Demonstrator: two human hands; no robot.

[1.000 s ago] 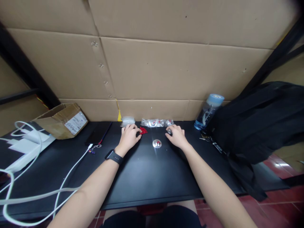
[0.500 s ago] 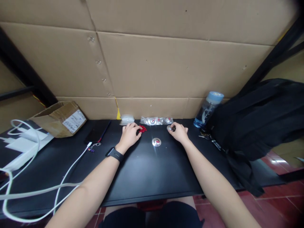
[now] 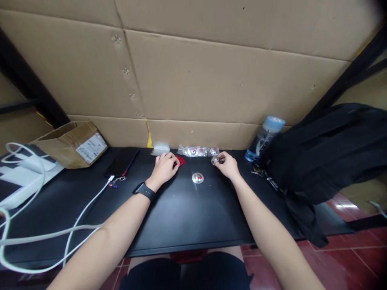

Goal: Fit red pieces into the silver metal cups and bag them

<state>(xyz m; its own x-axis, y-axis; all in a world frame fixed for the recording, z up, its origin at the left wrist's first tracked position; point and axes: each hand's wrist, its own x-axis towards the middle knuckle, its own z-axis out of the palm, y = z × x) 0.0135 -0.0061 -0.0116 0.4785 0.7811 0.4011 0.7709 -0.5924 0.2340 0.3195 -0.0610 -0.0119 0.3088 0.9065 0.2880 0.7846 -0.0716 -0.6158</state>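
I've got the two hands well apart near the middle of the frame, both over the black table (image 3: 193,217). The left hand (image 3: 164,168) has its thumb and fingers curled in close against a little red bundle (image 3: 181,160), though from where I'm sitting I can't tell if it's actually gripped or just touched. The right hand (image 3: 229,165) is pinching the edge of a small silvery disc (image 3: 215,160), right of centre. A loose disc (image 3: 197,178) with a red mark lies flat between the hands, a bit lower in the frame, touching neither. Just beyond them I see a row of clear packets (image 3: 193,151) with shiny round bits inside, plus a whitish plastic pack (image 3: 161,148) above the left hand, all near the base of the cardboard wall (image 3: 193,80). There's a dark watch (image 3: 144,191) on the left wrist. Over on the left side I've got a dark phone-like slab (image 3: 119,163), a white cable (image 3: 87,202) ending next to it, and an open cardboard box (image 3: 75,145). Right side: a tilted blue-capped bottle (image 3: 261,141), some keys (image 3: 256,173) below it, then a big black backpack (image 3: 326,141). Red floor tiles (image 3: 347,257) show at lower right.
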